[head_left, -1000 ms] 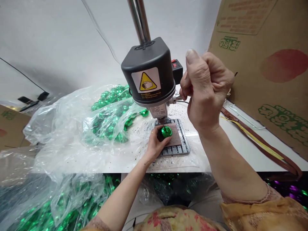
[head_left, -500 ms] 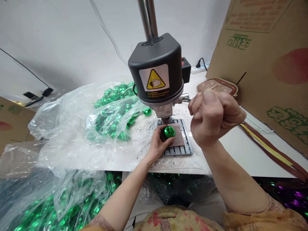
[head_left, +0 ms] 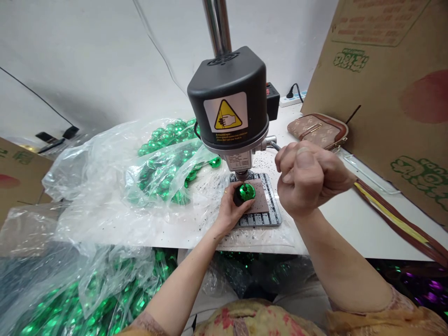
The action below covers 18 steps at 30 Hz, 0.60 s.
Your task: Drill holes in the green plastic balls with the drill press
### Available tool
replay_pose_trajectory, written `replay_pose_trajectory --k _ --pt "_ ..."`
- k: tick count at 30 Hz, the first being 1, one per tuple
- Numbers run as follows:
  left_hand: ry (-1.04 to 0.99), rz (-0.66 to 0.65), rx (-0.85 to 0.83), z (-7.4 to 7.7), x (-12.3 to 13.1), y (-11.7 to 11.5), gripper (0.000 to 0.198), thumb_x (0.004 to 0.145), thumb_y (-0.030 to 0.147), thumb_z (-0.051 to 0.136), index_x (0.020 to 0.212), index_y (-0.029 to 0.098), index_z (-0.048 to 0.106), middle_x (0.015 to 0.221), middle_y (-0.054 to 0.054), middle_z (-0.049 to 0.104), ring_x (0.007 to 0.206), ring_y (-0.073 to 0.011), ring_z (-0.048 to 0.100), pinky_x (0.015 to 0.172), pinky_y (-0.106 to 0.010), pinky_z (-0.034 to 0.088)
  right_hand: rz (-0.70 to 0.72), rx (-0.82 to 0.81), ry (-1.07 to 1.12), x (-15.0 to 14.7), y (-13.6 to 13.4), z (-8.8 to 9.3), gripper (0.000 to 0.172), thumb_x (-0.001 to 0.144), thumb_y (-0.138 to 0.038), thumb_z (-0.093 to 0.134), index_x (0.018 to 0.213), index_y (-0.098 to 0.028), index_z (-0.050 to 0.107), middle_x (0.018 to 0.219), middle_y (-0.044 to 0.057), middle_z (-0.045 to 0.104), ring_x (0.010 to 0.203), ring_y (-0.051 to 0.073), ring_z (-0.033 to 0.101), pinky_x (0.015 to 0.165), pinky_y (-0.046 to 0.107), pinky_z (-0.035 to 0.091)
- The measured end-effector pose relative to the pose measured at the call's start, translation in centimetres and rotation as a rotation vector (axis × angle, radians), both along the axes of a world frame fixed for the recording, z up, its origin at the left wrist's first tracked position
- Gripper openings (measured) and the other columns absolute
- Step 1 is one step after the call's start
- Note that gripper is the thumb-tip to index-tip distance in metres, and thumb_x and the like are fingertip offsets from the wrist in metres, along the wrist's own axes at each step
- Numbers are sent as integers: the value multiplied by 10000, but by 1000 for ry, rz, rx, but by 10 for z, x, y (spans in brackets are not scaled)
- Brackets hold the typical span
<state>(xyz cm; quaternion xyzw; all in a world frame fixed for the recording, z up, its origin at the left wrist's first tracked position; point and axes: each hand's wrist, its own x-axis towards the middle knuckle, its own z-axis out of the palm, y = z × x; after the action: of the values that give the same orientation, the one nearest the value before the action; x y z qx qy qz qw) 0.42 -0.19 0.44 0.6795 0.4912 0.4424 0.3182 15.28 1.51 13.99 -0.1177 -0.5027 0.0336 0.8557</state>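
Under the chuck of a black bench drill press, a shiny green faceted ball sits on a brownish board over the slotted metal base. My left hand curls its fingers and thumb around the ball from the left and front. My right hand is closed in a fist on the drill press lever, of which only the inner end shows; the rest is hidden in my fingers. The drill tip meets the top of the ball, though the exact contact is too small to tell.
Clear plastic bags with green balls cover the left of the white table. More green balls in plastic lie below its front edge. A patterned pouch with a strap and a large cardboard box stand at the right. Dark shavings are scattered around the base.
My right hand has dropped very slightly, and more of the pouch shows behind it. The left hand and the green ball stay in place. The camera view has shifted a little.
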Motion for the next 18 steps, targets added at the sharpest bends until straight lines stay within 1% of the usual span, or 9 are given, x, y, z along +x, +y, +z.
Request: replay_pose_trajectory --k 2,7,10,14,18 --pt "-5 -2 0 1 0 0 533 783 321 784 1244 218 538 1208 -89 622 1143 -267 585 1012 -427 450 2 27 -1 1 1 -2 509 878 -173 585 554 -195 193 480 -67 217 405 40 239 420 266 208" --pt "-1 1 -4 0 0 0 531 771 321 797 1231 223 551 1203 -88 627 1140 -272 585 1011 -428 450 8 67 -28 2 2 -6 492 857 -109 565 551 -189 187 478 -73 230 396 26 263 405 247 232" --pt "-10 3 -2 -1 0 0 533 768 316 800 1231 225 552 1215 -89 625 1151 -273 582 1017 -428 448 -14 93 -30 1 2 -7 485 855 -103 556 556 -185 183 472 -75 225 388 20 251 399 239 228" --pt "-9 7 -7 -1 0 1 533 767 315 799 1229 226 548 1216 -88 624 1151 -271 581 1018 -430 446 -14 80 -36 1 3 -8 468 855 -109 549 570 -184 186 469 -76 239 390 23 246 406 238 244" --pt "-6 7 -6 1 1 0 510 771 318 792 1211 220 552 1186 -85 629 1122 -265 588 996 -427 456 8 84 -44 3 2 -15 459 834 -106 559 557 -182 201 473 -75 273 393 25 267 409 237 272"
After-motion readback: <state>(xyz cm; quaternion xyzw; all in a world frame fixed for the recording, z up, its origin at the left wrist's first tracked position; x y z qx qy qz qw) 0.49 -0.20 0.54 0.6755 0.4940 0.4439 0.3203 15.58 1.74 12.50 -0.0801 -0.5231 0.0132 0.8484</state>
